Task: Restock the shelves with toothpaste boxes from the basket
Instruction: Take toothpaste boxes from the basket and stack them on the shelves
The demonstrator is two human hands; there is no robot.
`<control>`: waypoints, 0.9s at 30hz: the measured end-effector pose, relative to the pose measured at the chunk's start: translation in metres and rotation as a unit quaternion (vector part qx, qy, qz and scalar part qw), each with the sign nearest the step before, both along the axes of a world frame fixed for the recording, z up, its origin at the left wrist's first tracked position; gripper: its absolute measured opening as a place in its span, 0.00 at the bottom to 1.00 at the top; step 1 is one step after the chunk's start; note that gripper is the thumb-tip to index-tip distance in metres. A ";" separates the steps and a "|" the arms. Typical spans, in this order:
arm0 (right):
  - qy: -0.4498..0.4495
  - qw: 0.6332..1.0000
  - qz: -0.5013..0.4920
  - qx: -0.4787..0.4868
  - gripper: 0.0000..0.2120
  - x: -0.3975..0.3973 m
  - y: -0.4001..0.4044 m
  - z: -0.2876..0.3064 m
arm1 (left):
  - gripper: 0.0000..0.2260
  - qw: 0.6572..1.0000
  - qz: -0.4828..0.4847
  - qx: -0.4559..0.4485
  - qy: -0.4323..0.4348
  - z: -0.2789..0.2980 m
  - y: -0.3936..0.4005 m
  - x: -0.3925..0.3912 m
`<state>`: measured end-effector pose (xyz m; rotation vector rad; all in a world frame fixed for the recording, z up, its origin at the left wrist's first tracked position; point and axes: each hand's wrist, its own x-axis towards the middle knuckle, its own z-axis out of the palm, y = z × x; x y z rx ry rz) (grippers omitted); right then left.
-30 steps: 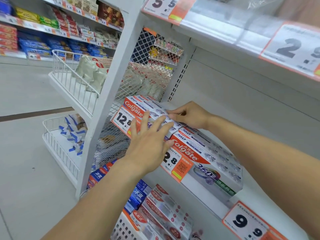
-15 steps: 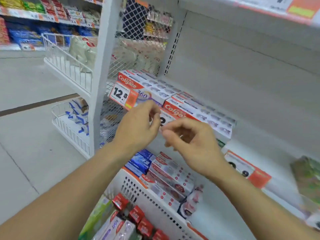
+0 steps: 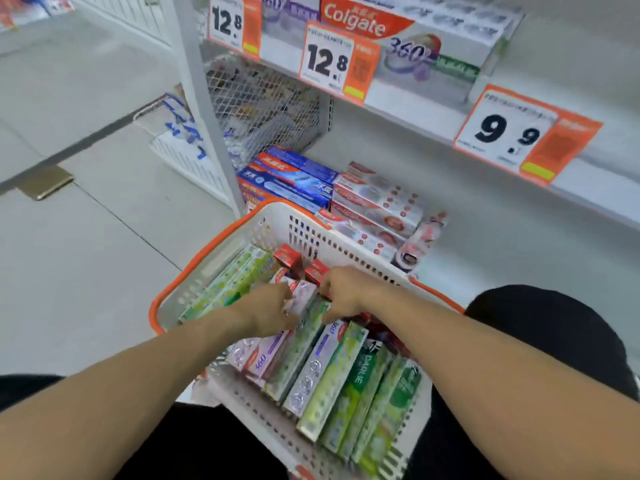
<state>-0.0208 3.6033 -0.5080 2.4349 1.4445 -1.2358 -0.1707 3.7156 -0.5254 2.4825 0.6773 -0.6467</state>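
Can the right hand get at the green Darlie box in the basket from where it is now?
Probably yes. The right hand is already inside the basket, and the green Darlie box lies on top of the pile, just nearer the person, with nothing covering it.

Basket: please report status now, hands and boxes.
Both hands in basket. Left hand and right hand on a pale box; grip unclear. Other boxes packed tight around it. Nothing blocks the shelf.

White basket [image 3: 242, 233] with orange rim, full of toothpaste boxes [image 3: 322, 368] lying flat. Colgate boxes [image 3: 408, 46] sit on the shelf [image 3: 433, 116] above.
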 end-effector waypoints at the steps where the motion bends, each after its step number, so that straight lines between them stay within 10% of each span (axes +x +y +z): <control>1: -0.002 1.000 0.004 -0.012 0.28 0.002 -0.002 -0.007 | 0.23 1.000 -0.002 -0.011 0.022 -0.009 -0.005 -0.008; 9: -0.012 0.996 -0.028 0.082 0.42 0.006 -0.014 -0.029 | 0.39 0.999 0.040 -0.014 0.028 -0.032 -0.011 -0.036; 17: -0.023 0.993 0.092 0.072 0.44 -0.020 -0.006 -0.048 | 0.12 0.993 0.047 -0.103 -0.040 -0.044 -0.019 -0.034; 24: -0.113 0.973 0.161 0.120 0.18 -0.018 -0.009 -0.048 | 0.17 0.987 0.141 -0.059 -0.055 -0.039 -0.005 -0.034; 27: -0.101 0.974 0.184 0.079 0.29 -0.014 -0.017 -0.044 | 0.18 0.989 0.140 -0.033 -0.036 -0.039 0.005 -0.036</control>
